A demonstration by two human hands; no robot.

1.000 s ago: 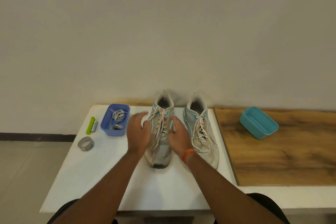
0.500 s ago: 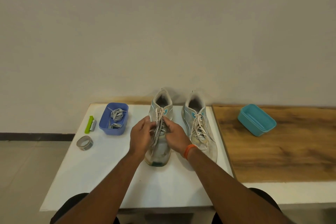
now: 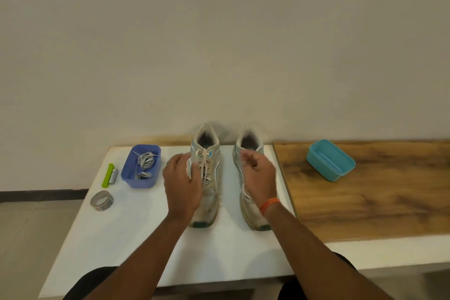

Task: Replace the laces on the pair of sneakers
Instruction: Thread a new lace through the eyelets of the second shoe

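On the white table: your two sneakers stand side by side, toes toward you, heels near the wall.
White table (image 3: 121,238): it carries the shoes, the blue tub, the tape and the green tool; a wooden board (image 3: 377,197) lies along its right edge.
Left sneaker (image 3: 209,192): it sits upright, its worn lace (image 3: 204,164) threaded through the eyelets, ends loose near the tongue.
Right sneaker (image 3: 248,143): it stands just beside the other with a gap between them, much of its lacing hidden behind your right hand.
Left hand (image 3: 181,182): you rest it against the left sneaker's outer side, fingers curved and close together on the upper; whether they pinch the lace I cannot tell.
Right hand (image 3: 259,175): you hold it over the right sneaker's lacing, fingers curled inward; they seem to pinch a strand of lace near the top eyelets, though the strand is too thin to be sure. An orange band (image 3: 269,205) circles your wrist.
Blue tub (image 3: 141,165): left of the shoes, it holds coiled grey laces (image 3: 145,161).
Green tool (image 3: 108,175): it lies left of the tub, just beside it.
Tape roll (image 3: 101,200): it lies flat near the table's left edge, in front of the green tool.
Teal container (image 3: 330,159): it sits on the wooden board, well apart from the shoes.
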